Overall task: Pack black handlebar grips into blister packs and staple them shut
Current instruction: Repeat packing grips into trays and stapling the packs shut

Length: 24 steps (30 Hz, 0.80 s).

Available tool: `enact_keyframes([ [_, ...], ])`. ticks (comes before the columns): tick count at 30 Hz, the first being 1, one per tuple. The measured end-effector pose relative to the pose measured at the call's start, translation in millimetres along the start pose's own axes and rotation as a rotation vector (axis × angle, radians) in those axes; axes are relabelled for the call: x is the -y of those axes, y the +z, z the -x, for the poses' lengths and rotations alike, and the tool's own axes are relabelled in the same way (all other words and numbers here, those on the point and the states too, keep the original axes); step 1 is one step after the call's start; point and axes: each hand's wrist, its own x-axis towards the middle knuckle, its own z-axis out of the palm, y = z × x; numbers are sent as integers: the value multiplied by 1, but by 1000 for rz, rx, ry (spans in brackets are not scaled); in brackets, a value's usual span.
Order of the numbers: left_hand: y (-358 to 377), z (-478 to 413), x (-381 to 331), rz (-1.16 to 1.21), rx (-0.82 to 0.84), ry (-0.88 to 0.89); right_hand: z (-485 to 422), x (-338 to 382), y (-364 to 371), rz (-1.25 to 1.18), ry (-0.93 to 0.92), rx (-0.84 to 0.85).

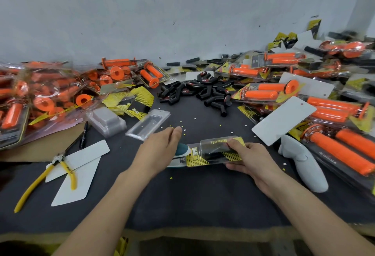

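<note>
Nearest, on the dark cloth-covered table (203,194), the right hand (251,160) pinches the right end of a clear plastic blister pack with a yellow-and-black printed card (198,159), thumb on top and fingers curled beneath. A black rubber handlebar grip (213,151) lies inside its bubble. At 9 o'clock from the pack, the left hand (160,150) lies flat with fingers nearly straight over a teal-and-white stapler (184,151), whose mouth takes the pack's left edge. The pack looks light and springy, and the shell is probably slick, so it should be held by the flat card margin rather than the bubble, which would likely dent. The grip itself seems soft and tacky, unlikely to slide once seated. Yellow-handled cutting pliers (70,172) lie at 8 o'clock, and a pale grey moulded handle (304,164) at 3 o'clock. Farther off, an empty clear blister shell (149,124) sits at 11 o'clock. A heap of loose black bent rubber grips (200,91) waits at 12 o'clock. Packed orange grips in blister packs (263,91) are banked from 10 to 2 o'clock.
</note>
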Motion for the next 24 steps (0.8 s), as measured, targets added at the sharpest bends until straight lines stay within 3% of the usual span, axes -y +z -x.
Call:
enact_keyframes([
  [6,3,-20,1,78,84,-46,-4,0,5,2,4,23],
  [13,10,-31,6,165,64,-89,-4,-2,9,60,-10,27],
  [24,16,-33,4,14,127,-152,-1,-8,27,-3,-29,28],
])
